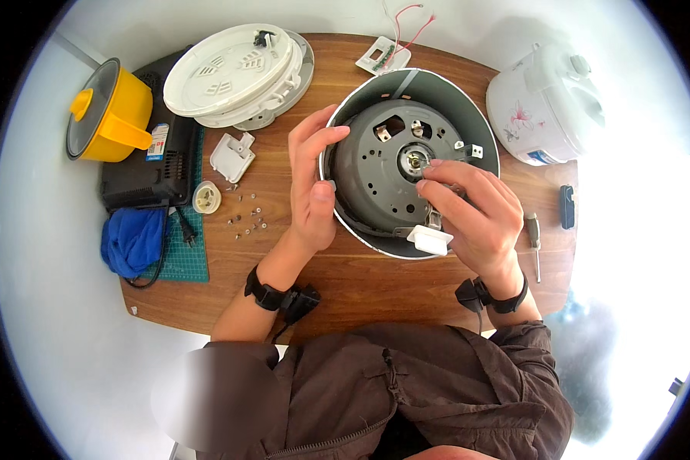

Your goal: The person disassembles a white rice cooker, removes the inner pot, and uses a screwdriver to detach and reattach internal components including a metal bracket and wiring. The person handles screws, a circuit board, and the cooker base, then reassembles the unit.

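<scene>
A round rice cooker body [479,115] with a grey metal inside stands on the table in front of me. Its dark grey bottom [376,165] has holes, small metal brackets and a round fitting [415,159] at the centre. My left hand [313,180] grips the rim on the left, fingertips over the edge. My right hand [475,207] reaches in from the right, thumb and forefinger pinched beside the central fitting. Whatever small piece they hold is too hard to make out. Below that hand, a white plastic piece [430,240] sits at the near rim.
Left of the body lie loose screws [247,218], a white bracket [232,157] and a round cream part [206,197]. Stacked white lids [230,73] and a yellow pot [119,111] stand behind. A screwdriver [534,238] and a white flowered cooker housing [540,107] are at the right.
</scene>
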Tool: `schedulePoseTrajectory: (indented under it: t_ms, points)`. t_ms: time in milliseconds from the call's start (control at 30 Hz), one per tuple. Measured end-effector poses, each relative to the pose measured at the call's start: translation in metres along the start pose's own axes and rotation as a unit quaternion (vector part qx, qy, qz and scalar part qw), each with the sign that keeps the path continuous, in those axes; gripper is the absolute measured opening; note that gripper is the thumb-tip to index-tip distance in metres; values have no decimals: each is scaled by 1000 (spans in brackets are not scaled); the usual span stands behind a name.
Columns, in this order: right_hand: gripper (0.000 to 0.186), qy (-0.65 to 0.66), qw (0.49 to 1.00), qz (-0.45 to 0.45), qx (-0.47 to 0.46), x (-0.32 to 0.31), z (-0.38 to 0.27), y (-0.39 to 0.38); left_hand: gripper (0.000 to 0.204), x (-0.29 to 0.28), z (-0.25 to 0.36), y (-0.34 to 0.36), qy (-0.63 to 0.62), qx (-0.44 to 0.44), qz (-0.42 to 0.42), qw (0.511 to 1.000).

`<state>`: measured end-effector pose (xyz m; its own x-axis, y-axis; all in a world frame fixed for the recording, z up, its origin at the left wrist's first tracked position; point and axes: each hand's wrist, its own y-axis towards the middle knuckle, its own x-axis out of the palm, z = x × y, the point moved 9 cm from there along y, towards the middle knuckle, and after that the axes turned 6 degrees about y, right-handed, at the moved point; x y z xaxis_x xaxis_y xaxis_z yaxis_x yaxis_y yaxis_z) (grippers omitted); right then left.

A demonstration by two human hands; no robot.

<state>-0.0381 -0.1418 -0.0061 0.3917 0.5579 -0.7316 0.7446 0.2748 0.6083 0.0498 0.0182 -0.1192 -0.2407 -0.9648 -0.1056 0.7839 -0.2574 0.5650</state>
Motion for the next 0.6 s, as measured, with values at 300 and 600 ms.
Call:
schedulePoseTrajectory:
  t_ms: [300,600]
  points:
    - [30,-18,1000,2,2,-4,-6,-3,67,1,2,-1,23,11,-4,1000]
    - [30,-46,999,-2,-20,-5,-12,-7,69,3,7,1,41,6,-6,999]
